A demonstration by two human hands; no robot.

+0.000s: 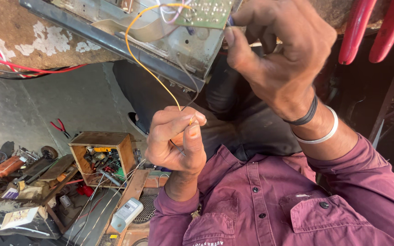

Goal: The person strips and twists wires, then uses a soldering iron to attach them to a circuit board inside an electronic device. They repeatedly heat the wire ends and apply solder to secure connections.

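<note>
Our left hand [176, 139] pinches the thin, limp yellow wire [138, 59] near its bare end, best gripped there, while it loops up to the fragile green circuit board [206, 11] our right hand [274, 54] seemingly steadies, fingers curled.

head cam | looks down, close on hands | single view, nothing shared

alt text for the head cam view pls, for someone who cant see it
One hand pinches the end of a thin yellow wire that loops up to a green circuit board, while the other hand grips the board's edge. A small wooden box of tools sits among clutter below.
</note>
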